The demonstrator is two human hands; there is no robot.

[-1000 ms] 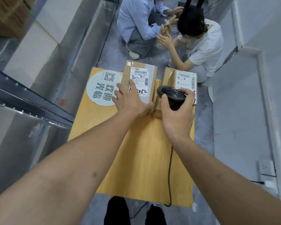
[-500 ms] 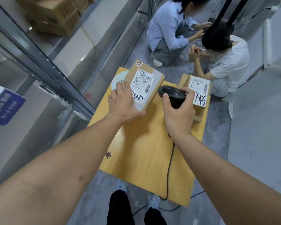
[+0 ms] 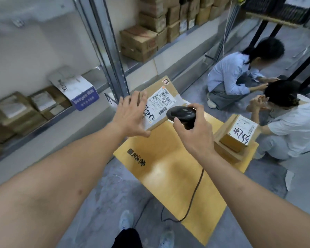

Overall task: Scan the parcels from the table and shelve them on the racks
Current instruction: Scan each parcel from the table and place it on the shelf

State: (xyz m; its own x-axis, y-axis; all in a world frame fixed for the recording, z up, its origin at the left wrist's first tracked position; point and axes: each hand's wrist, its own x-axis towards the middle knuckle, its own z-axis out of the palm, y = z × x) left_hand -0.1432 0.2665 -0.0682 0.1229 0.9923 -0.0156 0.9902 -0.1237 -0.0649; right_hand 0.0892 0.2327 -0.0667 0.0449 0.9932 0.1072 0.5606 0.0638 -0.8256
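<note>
My left hand (image 3: 131,115) grips a flat cardboard parcel (image 3: 166,97) with a white label and handwritten number, lifted above the far left corner of the yellow table (image 3: 170,176). My right hand (image 3: 193,133) holds a black corded barcode scanner (image 3: 182,113) just right of that parcel's label. A second labelled parcel (image 3: 238,135) sits on another box at the table's right edge.
A metal rack (image 3: 113,56) stands left, with boxes on its lower shelf (image 3: 43,106) and stacked cartons (image 3: 143,42) further back. Two people crouch on the floor beyond the table (image 3: 229,81) (image 3: 290,126). The scanner cable (image 3: 191,201) trails off the table's front.
My left hand has lifted the parcel off the table and swung it left toward the rack. My view has turned left. The right hand with the scanner has stayed beside the label.
</note>
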